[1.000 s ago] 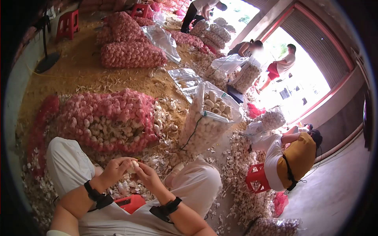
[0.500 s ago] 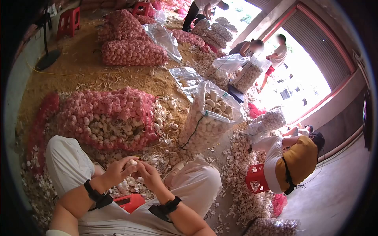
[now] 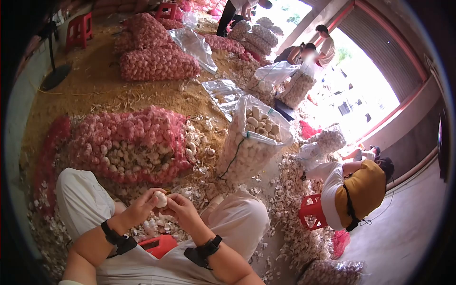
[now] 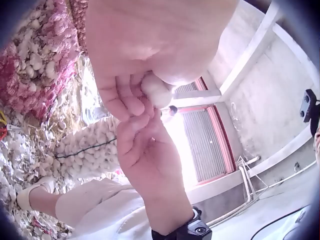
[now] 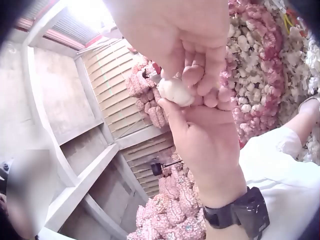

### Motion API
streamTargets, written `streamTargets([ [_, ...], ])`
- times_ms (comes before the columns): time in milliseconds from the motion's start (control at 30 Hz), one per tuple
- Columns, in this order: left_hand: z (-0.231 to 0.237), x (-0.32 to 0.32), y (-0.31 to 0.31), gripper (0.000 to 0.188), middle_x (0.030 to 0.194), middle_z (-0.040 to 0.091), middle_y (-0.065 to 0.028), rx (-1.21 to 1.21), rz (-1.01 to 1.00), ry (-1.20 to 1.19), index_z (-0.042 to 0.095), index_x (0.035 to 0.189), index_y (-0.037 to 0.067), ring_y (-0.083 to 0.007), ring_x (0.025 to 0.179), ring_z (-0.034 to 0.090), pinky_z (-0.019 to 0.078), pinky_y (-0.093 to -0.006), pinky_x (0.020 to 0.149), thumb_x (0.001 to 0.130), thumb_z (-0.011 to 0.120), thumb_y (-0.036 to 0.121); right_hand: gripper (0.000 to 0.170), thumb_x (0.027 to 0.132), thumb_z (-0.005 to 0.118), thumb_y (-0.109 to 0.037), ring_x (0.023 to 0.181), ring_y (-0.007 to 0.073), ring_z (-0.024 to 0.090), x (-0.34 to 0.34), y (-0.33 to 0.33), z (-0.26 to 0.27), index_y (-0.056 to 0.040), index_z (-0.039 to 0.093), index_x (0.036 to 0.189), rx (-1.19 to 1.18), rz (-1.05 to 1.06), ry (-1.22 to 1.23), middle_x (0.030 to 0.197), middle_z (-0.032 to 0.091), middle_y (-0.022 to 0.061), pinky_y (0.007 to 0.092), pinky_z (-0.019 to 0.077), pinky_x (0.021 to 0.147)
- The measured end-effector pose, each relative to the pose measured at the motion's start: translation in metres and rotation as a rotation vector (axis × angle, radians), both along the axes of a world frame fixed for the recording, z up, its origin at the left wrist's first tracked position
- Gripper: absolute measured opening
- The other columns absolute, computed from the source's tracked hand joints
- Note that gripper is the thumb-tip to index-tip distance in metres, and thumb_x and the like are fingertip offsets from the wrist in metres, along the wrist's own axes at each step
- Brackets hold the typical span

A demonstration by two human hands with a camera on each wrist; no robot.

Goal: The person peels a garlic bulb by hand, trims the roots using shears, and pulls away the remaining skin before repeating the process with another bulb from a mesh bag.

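Note:
A pale garlic bulb is held between the two hands, over the lap. The left hand grips it with curled fingers and thumb, its thumb along the bulb's side in the right wrist view. The right hand meets the bulb from the other side, fingers bent and tips against it. From the left wrist view, the bulb shows partly behind the fingers. In the right wrist view the bulb looks smooth and whitish, with the right hand above and the left hand below.
Beyond the knees lies an opened red net sack of garlic. Right of it stands a clear bag filled with bulbs. Loose skins cover the floor. A red object sits at the lap; a person sits at right.
The bulb shows more fully between the fingertips, and the right hand has drawn slightly away from the left. Near the doorway, a standing person has moved left, beside the bent one.

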State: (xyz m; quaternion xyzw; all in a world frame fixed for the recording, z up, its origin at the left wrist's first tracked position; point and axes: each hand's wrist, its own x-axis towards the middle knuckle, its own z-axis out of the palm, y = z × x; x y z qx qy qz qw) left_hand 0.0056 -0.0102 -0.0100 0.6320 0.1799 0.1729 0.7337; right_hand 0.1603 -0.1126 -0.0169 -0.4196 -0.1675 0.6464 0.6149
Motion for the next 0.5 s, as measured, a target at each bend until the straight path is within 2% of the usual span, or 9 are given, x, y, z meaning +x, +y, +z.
streamTargets([
  [100,0.002,0.004,0.0,0.046,0.103,0.054,-0.0028,-0.023,-0.05,-0.031,0.042,0.128,0.006,-0.0078,0.084,0.053,0.0482,-0.0241,0.071,0.099,0.042,0.042,0.025,0.097,0.055,-0.023,0.082,0.0125,0.061,0.004,-0.001,-0.009,0.0004,0.056,0.107,0.024,-0.013,-0.058,0.096,0.062,0.0048,0.0268,0.0518,0.081],
  [167,-0.009,0.004,0.001,0.051,0.101,0.054,-0.003,-0.031,-0.047,-0.054,0.042,0.129,0.007,-0.0087,0.081,0.054,0.0478,-0.0253,0.07,0.096,0.046,0.045,0.025,0.096,0.055,-0.025,0.078,0.0127,0.06,0.0,0.001,-0.016,-0.0014,0.057,0.103,0.027,-0.107,-0.172,0.092,0.062,0.004,0.026,0.0504,0.075],
  [233,-0.013,0.006,0.002,0.057,0.102,0.054,-0.003,-0.084,-0.061,-0.053,0.041,0.13,0.006,-0.009,0.081,0.054,0.0476,-0.0251,0.07,0.093,0.051,0.048,0.025,0.097,0.053,-0.028,0.077,0.0125,0.06,0.004,-0.001,-0.001,-0.003,0.058,0.101,0.015,-0.053,-0.23,0.091,0.062,0.0038,0.0261,0.0485,0.07],
  [267,-0.015,0.007,0.001,0.056,0.104,0.054,-0.0028,-0.082,-0.031,-0.021,0.04,0.131,0.006,-0.0084,0.082,0.053,0.0474,-0.0249,0.07,0.093,0.052,0.045,0.025,0.098,0.051,-0.027,0.075,0.0121,0.059,0.0,0.001,-0.01,-0.0038,0.058,0.1,0.012,-0.097,-0.303,0.09,0.061,0.0038,0.0254,0.0466,0.067],
  [300,-0.005,0.005,-0.001,0.053,0.105,0.054,-0.0027,-0.062,-0.03,-0.019,0.04,0.131,0.005,-0.0077,0.085,0.053,0.047,-0.0244,0.071,0.095,0.052,0.042,0.024,0.099,0.049,-0.025,0.074,0.0127,0.059,-0.001,0.003,-0.021,-0.0032,0.057,0.101,0.041,-0.116,-0.23,0.088,0.061,0.0044,0.0274,0.0487,0.068],
  [367,-0.002,0.003,0.0,0.051,0.106,0.054,-0.0027,-0.087,-0.057,-0.009,0.04,0.132,0.005,-0.0073,0.088,0.052,0.0463,-0.0233,0.072,0.096,0.052,0.039,0.025,0.1,0.044,-0.024,0.072,0.0136,0.059,-0.012,0.004,0.007,-0.0008,0.055,0.102,-0.048,-0.154,-0.148,0.088,0.061,0.0062,0.0308,0.0516,0.068],
  [433,-0.005,0.002,0.0,0.05,0.106,0.055,-0.0029,-0.096,-0.074,-0.054,0.04,0.132,0.006,-0.0076,0.089,0.052,0.0461,-0.0228,0.074,0.096,0.052,0.038,0.025,0.101,0.041,-0.022,0.071,0.0142,0.06,-0.011,0.004,0.006,0.001,0.052,0.103,0.021,-0.101,-0.053,0.088,0.061,0.0075,0.0336,0.0537,0.069],
  [500,-0.008,0.001,-0.002,0.049,0.108,0.056,-0.0035,-0.082,-0.068,-0.094,0.04,0.132,0.007,-0.008,0.091,0.053,0.0464,-0.023,0.074,0.096,0.052,0.038,0.026,0.102,0.04,-0.023,0.07,0.0155,0.06,-0.002,0.004,-0.001,-0.0004,0.053,0.102,0.037,-0.077,0.132,0.084,0.061,0.0076,0.0324,0.0533,0.069],
])
